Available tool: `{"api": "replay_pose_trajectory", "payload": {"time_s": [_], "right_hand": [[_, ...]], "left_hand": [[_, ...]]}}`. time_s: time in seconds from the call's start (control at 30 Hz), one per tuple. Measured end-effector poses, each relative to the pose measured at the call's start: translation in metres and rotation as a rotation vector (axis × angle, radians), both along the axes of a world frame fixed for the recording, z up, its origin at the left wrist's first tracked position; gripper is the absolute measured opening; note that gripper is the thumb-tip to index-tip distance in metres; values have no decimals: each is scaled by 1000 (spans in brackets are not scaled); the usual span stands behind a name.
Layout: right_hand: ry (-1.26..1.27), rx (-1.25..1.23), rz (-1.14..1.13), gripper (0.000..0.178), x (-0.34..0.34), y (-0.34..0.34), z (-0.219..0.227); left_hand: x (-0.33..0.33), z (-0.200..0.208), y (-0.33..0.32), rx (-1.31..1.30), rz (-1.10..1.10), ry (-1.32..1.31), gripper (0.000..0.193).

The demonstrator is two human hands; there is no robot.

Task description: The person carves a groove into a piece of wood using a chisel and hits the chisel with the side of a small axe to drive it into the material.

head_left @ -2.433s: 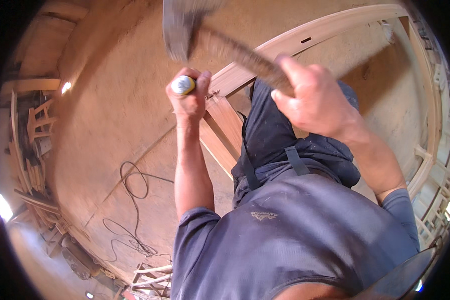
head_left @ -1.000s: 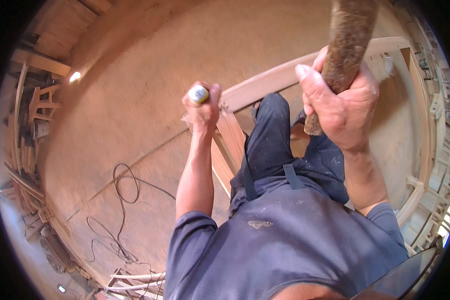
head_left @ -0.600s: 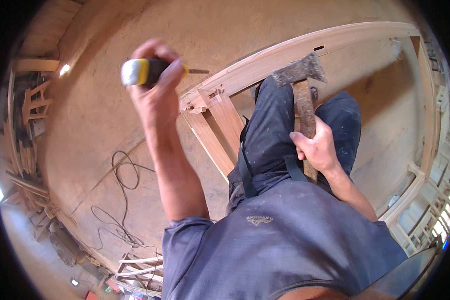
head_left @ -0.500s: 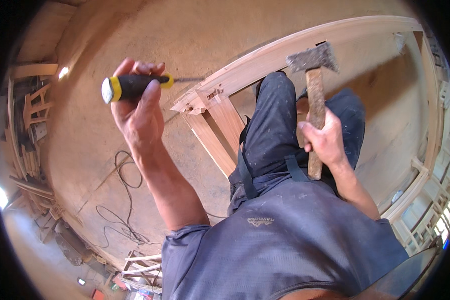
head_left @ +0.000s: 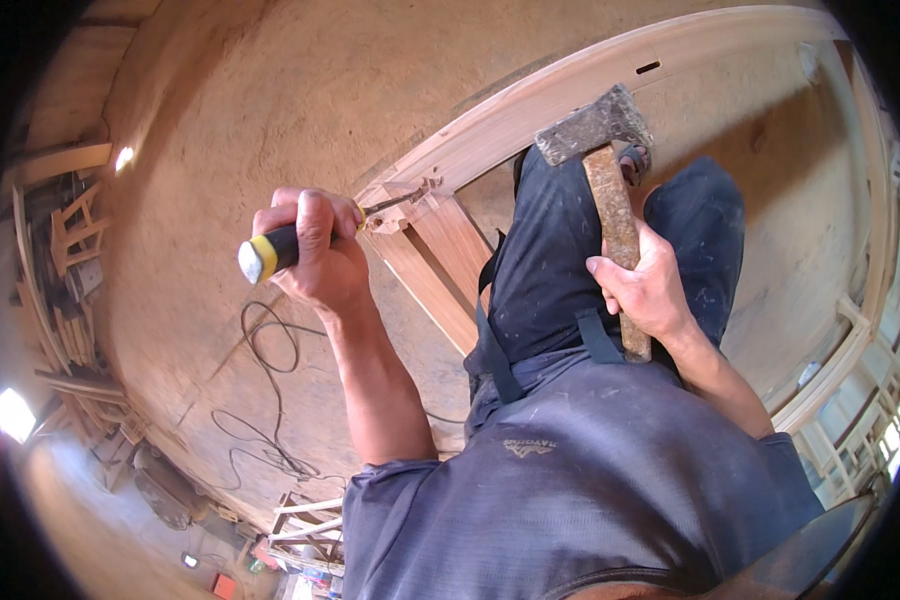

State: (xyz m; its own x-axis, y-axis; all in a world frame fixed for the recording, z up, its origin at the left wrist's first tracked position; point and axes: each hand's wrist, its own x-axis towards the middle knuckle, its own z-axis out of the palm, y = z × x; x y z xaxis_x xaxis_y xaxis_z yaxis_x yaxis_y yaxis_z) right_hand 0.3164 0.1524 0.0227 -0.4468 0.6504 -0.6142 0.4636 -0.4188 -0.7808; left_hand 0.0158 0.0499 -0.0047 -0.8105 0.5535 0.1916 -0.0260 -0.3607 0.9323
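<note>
My left hand [head_left: 320, 250] is wrapped around the black and yellow handle of a chisel [head_left: 261, 257], whose metal end cap faces left. Its blade reaches to the corner joint of a pale wooden frame [head_left: 530, 110], near a rough notch with wood chips [head_left: 425, 190]. Whether the tip touches the wood cannot be told. In my right hand [head_left: 650, 285] is a hatchet [head_left: 595, 125], gripped by the lower part of its worn wooden handle. The hatchet's grey, blunt-backed head is raised above my knee, apart from the chisel.
A slot [head_left: 649, 67] is cut in the long rail. Dark cable [head_left: 270, 370] lies coiled on the floor at left. Wooden pieces [head_left: 75, 240] stand along the left side, and more framing [head_left: 820, 390] is at right. My legs [head_left: 540, 260] are beside the frame.
My left hand has moved right and down, its fingers closing further around the chisel, and the blade now points at the frame's corner. The hatchet head has shifted slightly left and tilted.
</note>
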Motion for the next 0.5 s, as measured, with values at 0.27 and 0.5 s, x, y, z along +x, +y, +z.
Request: {"api": "replay_pose_trajectory", "payload": {"time_s": [0.27, 0.5], "right_hand": [[17, 207, 24, 18, -1, -2, 6], [437, 479, -163, 15, -53, 17, 92]], "left_hand": [[29, -15, 8, -127, 45, 271, 19], [26, -10, 38, -323, -52, 343, 21]]}}
